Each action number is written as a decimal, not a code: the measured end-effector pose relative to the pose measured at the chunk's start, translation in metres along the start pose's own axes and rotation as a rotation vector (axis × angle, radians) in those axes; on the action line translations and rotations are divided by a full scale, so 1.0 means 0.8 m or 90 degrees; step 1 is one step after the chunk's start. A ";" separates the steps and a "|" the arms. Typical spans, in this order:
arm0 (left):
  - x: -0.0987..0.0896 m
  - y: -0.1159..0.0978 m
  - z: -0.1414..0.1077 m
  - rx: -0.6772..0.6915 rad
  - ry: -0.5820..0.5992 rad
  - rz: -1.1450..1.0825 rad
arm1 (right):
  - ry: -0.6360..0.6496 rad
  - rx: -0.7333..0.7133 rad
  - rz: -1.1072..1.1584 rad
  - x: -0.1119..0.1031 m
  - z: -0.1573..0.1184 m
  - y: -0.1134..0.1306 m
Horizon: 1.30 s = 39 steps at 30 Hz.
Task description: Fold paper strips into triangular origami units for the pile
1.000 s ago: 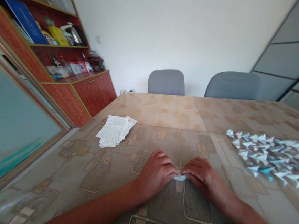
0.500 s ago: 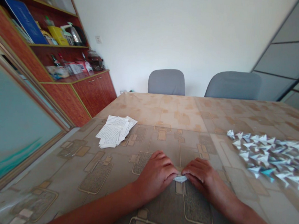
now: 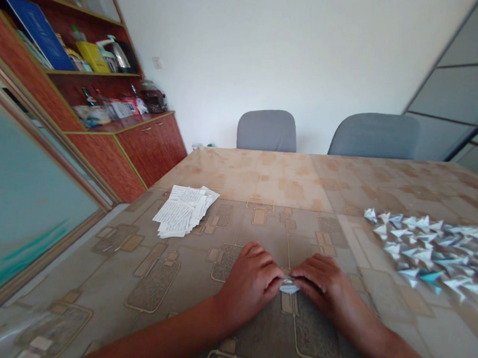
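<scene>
Between my two hands, low over the table's near middle, is a small folded piece of printed paper (image 3: pixel 289 286). My left hand (image 3: pixel 251 276) pinches its left end with thumb and fingers. The right end is pinched by my right hand (image 3: pixel 322 279), fingers curled down. Only the paper's middle shows; both ends are hidden under fingertips. Off to the right lie rows of small folded paper figures (image 3: pixel 424 246), white with a few blue-green parts. A loose stack of printed paper sheets (image 3: pixel 187 211) rests to the left, beyond my left hand.
A patterned plastic cover lies over the table (image 3: pixel 194 330). Two grey chairs (image 3: pixel 266 130) stand at its far side against a white wall. At the left is a wooden cabinet (image 3: pixel 150 144) with shelves holding a kettle and bottles, beside a framed glass panel (image 3: pixel 22 200).
The paper between my hands has tilted slightly, showing more of its lower face as a pointed shape. Both hands have barely moved and keep their pinch.
</scene>
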State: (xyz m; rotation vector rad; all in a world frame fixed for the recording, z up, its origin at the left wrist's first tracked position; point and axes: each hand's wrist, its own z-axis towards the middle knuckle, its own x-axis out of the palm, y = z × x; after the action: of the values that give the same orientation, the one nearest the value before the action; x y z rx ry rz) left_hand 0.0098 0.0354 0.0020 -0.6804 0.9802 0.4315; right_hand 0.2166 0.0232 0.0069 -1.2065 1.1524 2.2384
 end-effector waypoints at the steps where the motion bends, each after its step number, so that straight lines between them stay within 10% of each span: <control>1: 0.000 0.000 0.000 -0.003 0.001 0.002 | -0.001 0.000 0.001 0.001 0.000 -0.001; 39: -0.002 -0.009 -0.014 -0.061 -0.007 -0.058 | -0.005 0.007 -0.026 0.015 -0.004 0.014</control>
State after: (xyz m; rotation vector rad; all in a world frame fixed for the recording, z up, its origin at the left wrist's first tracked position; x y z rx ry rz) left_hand 0.0066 0.0221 0.0019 -0.8046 0.9193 0.4037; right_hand 0.2047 0.0135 0.0018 -1.2043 1.1252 2.2021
